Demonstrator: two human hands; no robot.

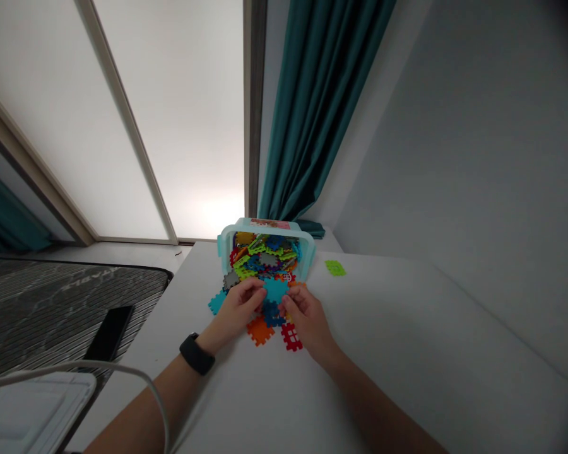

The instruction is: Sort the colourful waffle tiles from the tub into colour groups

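On the far left there is a gray striped mattress (52,309) with a black phone (108,333) lying on it near the edge. Below that, a white plastic box (33,413) sits at the bottom corner, and a white cable (123,369) curves over the left arm. Next comes the white table (397,353). The left hand (236,309) is on it, with a black watch (197,353) on the wrist. Its fingers (250,293) are close together and curled toward a bright blue puzzle piece (275,289). A teal piece (216,302) and a gray piece (231,279) are just beside that hand. The blue piece is between the two hands, right in front of a light blue plastic tub (265,252) that lies tipped on its side, full of colorful pieces. You cannot tell if the hands are really pinching the blue piece. Under it are a dark blue piece (271,313), an orange piece (260,330), and a red piece with square holes (291,337). The right hand (310,321) has its fingers (291,304) curled in too. Farther right, a lime green piece (335,268) lies alone on the table, well apart from the tub, and a teal curtain (312,107) hangs behind.
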